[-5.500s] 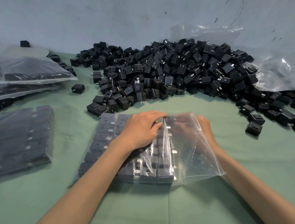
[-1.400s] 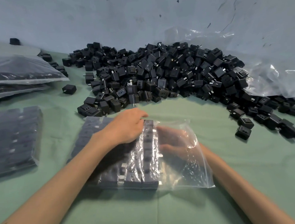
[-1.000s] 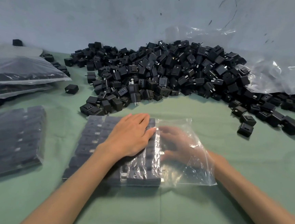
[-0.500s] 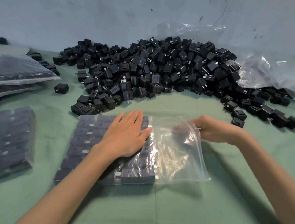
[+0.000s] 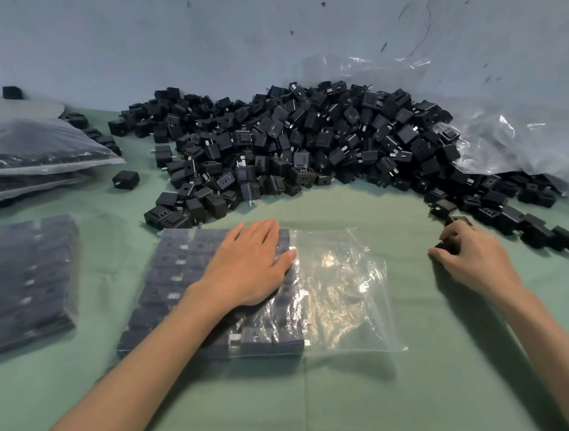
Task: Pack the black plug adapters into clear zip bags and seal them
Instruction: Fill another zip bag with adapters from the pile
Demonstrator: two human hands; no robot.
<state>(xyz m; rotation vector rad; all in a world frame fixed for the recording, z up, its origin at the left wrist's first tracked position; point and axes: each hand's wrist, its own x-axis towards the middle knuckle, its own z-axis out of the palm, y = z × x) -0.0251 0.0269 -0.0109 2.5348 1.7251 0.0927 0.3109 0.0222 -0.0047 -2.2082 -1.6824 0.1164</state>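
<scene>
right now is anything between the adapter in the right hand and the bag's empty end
Nothing visible: bare green cloth lies between the right hand gripping the adapter and the empty end of the zip bag.

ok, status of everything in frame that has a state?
zip bag: left part filled with adapter rows, right part empty and flat.
left hand: flat, pressing on those rows.
right hand: pinching a loose adapter at the pile's edge.
adapter pile: loose, unpacked.
flat bag: full; seal not discernible.
stacked bags: filled; seals not discernible.
</scene>
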